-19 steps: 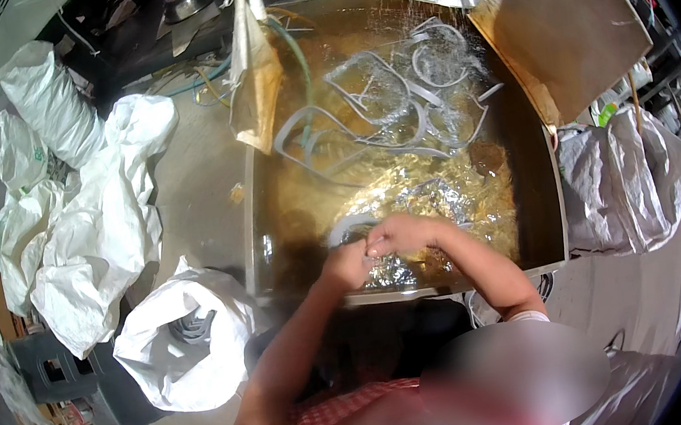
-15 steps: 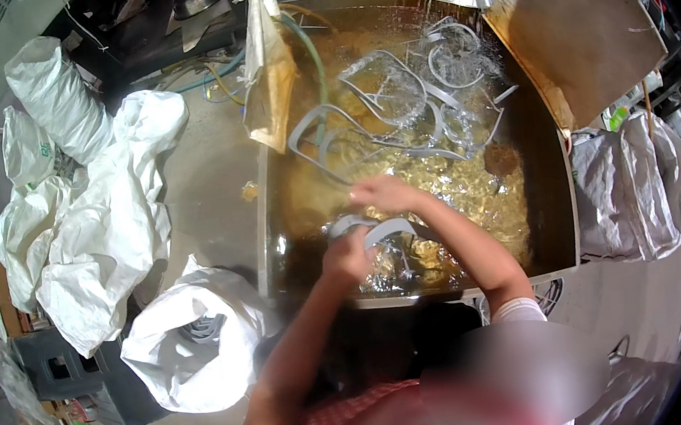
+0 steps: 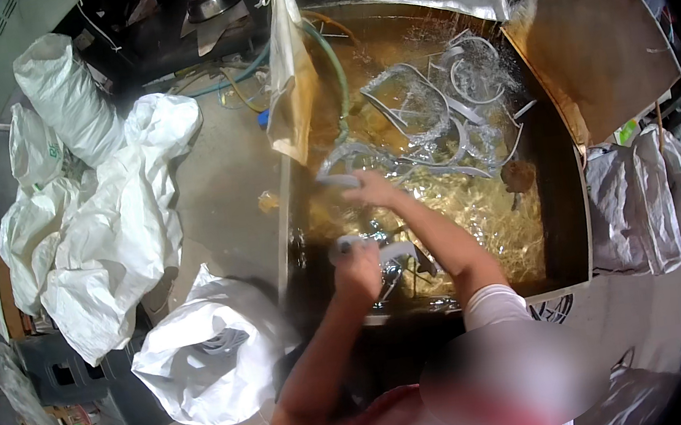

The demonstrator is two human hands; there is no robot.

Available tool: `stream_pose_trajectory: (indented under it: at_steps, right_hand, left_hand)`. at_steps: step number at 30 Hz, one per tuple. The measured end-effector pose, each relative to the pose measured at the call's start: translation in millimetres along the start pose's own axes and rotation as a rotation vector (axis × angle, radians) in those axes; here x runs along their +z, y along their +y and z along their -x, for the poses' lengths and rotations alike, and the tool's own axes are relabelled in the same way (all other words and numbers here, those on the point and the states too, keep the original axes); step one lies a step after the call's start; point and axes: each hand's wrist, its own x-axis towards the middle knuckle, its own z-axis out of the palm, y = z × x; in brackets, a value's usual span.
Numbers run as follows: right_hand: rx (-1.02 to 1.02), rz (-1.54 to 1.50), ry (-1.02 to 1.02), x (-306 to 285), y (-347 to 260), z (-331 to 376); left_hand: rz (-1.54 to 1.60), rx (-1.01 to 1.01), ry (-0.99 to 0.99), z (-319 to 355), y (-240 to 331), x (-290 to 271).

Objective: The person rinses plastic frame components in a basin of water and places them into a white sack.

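From here I see the left hand point(image 3: 358, 274) with its fingers clenched around a smooth, curved grey strip point(image 3: 398, 251), just above the water near the front of a straight-walled tub point(image 3: 586, 220). The right hand point(image 3: 373, 190) meets the end of a flat grey band point(image 3: 337, 181) at the water's left side; I can't tell whether those fingers grip it. Looped grey pieces point(image 3: 467, 112) tangle in the rippling amber water point(image 3: 478, 221). A crumpled white sack point(image 3: 209, 386) gapes on the floor, grey coils point(image 3: 225, 341) inside.
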Motion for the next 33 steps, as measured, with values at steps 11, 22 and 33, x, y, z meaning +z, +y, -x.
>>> stream_pose_trajectory:
  at_steps: [11, 22, 33]
  right_hand:
    - [-0.075, -0.180, -0.038, -81.5, -29.1, 119.7]
    - [0.507, -0.421, -0.014, -39.7, 26.4, 244.6]
    - [0.197, -2.012, 0.369, -37.3, 31.2, 194.1]
  left_hand:
    - [0.302, -0.071, 0.207, -35.7, 9.8, -57.0]
    - [1.015, -0.507, 0.045, -31.4, -2.5, -78.6]
    - [1.370, -0.614, 0.051, -30.4, 3.2, -111.5]
